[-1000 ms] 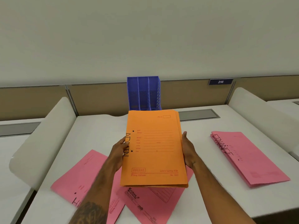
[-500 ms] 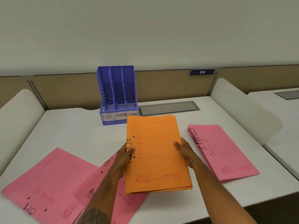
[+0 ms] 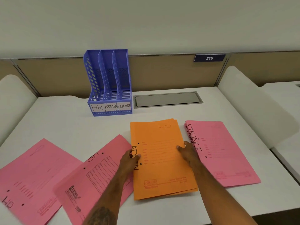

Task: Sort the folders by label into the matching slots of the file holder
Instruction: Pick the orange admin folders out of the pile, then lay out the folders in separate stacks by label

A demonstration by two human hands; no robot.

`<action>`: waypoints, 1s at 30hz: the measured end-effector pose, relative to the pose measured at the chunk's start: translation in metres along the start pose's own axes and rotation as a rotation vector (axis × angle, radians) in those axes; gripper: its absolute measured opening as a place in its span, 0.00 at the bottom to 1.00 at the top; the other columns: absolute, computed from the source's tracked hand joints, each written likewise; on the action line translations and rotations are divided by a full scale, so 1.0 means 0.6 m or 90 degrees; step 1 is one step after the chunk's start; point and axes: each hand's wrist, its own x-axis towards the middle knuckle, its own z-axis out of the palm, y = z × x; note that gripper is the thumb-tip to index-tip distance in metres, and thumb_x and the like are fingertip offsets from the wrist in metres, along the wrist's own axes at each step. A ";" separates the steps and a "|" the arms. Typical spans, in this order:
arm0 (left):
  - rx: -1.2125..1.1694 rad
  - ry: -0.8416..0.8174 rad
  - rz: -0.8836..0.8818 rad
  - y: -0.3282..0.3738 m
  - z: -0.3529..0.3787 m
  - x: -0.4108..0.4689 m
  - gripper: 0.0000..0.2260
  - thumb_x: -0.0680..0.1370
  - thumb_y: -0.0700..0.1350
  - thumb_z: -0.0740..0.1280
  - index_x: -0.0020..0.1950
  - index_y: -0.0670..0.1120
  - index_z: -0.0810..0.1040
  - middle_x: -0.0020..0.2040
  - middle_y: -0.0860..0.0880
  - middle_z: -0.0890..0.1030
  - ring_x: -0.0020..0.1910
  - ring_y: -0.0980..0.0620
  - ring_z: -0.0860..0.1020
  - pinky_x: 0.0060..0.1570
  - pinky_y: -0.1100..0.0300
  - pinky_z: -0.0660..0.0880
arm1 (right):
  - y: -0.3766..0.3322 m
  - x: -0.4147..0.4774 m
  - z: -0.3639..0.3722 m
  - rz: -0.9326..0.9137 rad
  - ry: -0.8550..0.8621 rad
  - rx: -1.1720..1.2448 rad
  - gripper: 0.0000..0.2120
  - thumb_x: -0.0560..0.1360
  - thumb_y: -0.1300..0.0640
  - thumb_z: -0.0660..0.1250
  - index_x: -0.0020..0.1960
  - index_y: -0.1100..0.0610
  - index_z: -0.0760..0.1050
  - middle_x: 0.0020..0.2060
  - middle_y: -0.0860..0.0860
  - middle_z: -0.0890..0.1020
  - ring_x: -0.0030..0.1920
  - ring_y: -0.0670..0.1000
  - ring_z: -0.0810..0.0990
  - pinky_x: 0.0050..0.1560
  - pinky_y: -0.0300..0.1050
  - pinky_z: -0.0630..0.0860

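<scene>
A stack of orange folders (image 3: 159,168) marked ADMIN lies low over the white desk (image 3: 65,120), gripped at both side edges. My left hand (image 3: 129,159) holds its left edge over the label, and my right hand (image 3: 187,151) holds its right edge. A blue file holder (image 3: 108,83) stands upright at the back with three empty slots labelled HR, ADMIN and FINANCE. To the right lies a pink FINANCE folder stack (image 3: 222,153). Two pink HR folders lie on the left, one at the far left (image 3: 30,177) and one (image 3: 97,174) partly under the orange stack.
A grey cable flap (image 3: 167,99) is set into the desk right of the holder. White curved dividers (image 3: 243,101) rise on both sides, and a tan partition with a 216 sign (image 3: 209,58) runs along the back.
The orange stack has come down from in front of the holder to just above the desk, still in both hands. The camera view has tilted and shifted, so the holder's labels now show.
</scene>
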 end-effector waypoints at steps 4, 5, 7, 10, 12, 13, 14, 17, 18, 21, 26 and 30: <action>0.108 -0.005 0.004 0.009 0.018 0.029 0.15 0.79 0.46 0.68 0.65 0.45 0.75 0.58 0.47 0.83 0.53 0.48 0.82 0.57 0.51 0.78 | 0.011 0.019 0.004 0.008 0.022 -0.053 0.19 0.79 0.54 0.65 0.68 0.59 0.70 0.62 0.57 0.76 0.58 0.58 0.76 0.51 0.45 0.72; 0.133 -0.008 0.013 0.011 0.023 0.035 0.13 0.79 0.45 0.68 0.63 0.44 0.77 0.56 0.47 0.84 0.51 0.49 0.83 0.55 0.53 0.79 | 0.015 0.024 0.006 0.010 0.027 -0.071 0.20 0.79 0.55 0.66 0.68 0.59 0.69 0.62 0.57 0.76 0.59 0.59 0.76 0.50 0.45 0.71; 0.170 -0.009 0.030 0.014 0.030 0.043 0.10 0.79 0.44 0.69 0.59 0.43 0.78 0.53 0.46 0.85 0.48 0.50 0.83 0.48 0.59 0.79 | 0.019 0.035 0.011 0.008 0.040 -0.100 0.19 0.78 0.55 0.66 0.66 0.60 0.70 0.60 0.58 0.77 0.57 0.59 0.76 0.48 0.45 0.72; 0.219 -0.005 0.063 0.009 0.037 0.055 0.09 0.78 0.43 0.69 0.57 0.43 0.80 0.51 0.47 0.85 0.45 0.52 0.83 0.39 0.67 0.74 | 0.028 0.046 0.021 0.014 0.076 -0.135 0.18 0.77 0.56 0.68 0.64 0.62 0.72 0.59 0.59 0.77 0.56 0.60 0.77 0.50 0.48 0.75; 0.235 0.000 0.073 0.005 0.039 0.062 0.08 0.78 0.43 0.70 0.56 0.43 0.81 0.51 0.47 0.85 0.43 0.54 0.83 0.38 0.67 0.76 | 0.033 0.050 0.028 0.015 0.097 -0.165 0.19 0.76 0.55 0.69 0.63 0.63 0.72 0.59 0.60 0.76 0.56 0.60 0.77 0.51 0.49 0.77; 0.239 0.000 0.075 0.003 0.040 0.065 0.09 0.78 0.43 0.70 0.56 0.43 0.81 0.51 0.46 0.85 0.44 0.53 0.83 0.42 0.62 0.79 | 0.034 0.052 0.031 0.013 0.104 -0.173 0.20 0.76 0.55 0.69 0.63 0.63 0.72 0.60 0.61 0.75 0.57 0.60 0.77 0.53 0.50 0.77; 0.246 0.002 0.072 0.001 0.041 0.068 0.10 0.78 0.44 0.70 0.57 0.43 0.80 0.52 0.45 0.84 0.47 0.51 0.83 0.47 0.56 0.81 | 0.034 0.053 0.034 0.010 0.109 -0.185 0.20 0.76 0.55 0.69 0.63 0.64 0.71 0.60 0.61 0.74 0.58 0.60 0.76 0.53 0.51 0.78; 0.250 0.010 0.048 -0.008 0.043 0.076 0.13 0.77 0.45 0.71 0.60 0.42 0.78 0.55 0.42 0.80 0.52 0.44 0.81 0.55 0.46 0.79 | 0.035 0.054 0.041 -0.026 0.125 -0.277 0.18 0.77 0.56 0.67 0.64 0.64 0.70 0.62 0.62 0.72 0.60 0.60 0.74 0.55 0.50 0.76; 0.247 0.012 0.042 -0.010 0.043 0.078 0.14 0.77 0.46 0.71 0.60 0.41 0.78 0.56 0.41 0.80 0.52 0.44 0.81 0.55 0.45 0.79 | 0.037 0.051 0.044 -0.044 0.128 -0.310 0.18 0.78 0.58 0.66 0.65 0.63 0.69 0.64 0.62 0.71 0.62 0.60 0.72 0.57 0.50 0.75; 0.248 0.013 0.032 -0.010 0.043 0.079 0.16 0.77 0.48 0.71 0.61 0.42 0.78 0.57 0.41 0.79 0.56 0.42 0.80 0.55 0.44 0.79 | 0.040 0.035 0.066 -0.099 0.133 -0.452 0.25 0.79 0.62 0.59 0.75 0.60 0.59 0.74 0.64 0.60 0.74 0.64 0.57 0.69 0.53 0.66; 0.360 0.040 0.070 -0.004 -0.004 0.079 0.28 0.78 0.58 0.67 0.73 0.44 0.69 0.68 0.43 0.69 0.69 0.43 0.66 0.65 0.49 0.67 | 0.013 -0.011 0.138 -0.179 -0.002 -0.520 0.30 0.81 0.40 0.49 0.79 0.48 0.46 0.78 0.58 0.46 0.77 0.61 0.42 0.73 0.62 0.52; 0.535 0.101 0.117 -0.017 -0.110 0.083 0.29 0.79 0.59 0.64 0.75 0.45 0.66 0.73 0.43 0.67 0.72 0.43 0.64 0.67 0.45 0.67 | 0.020 -0.043 0.188 -0.208 -0.066 -0.545 0.35 0.77 0.31 0.43 0.79 0.46 0.40 0.78 0.57 0.39 0.77 0.61 0.36 0.73 0.66 0.47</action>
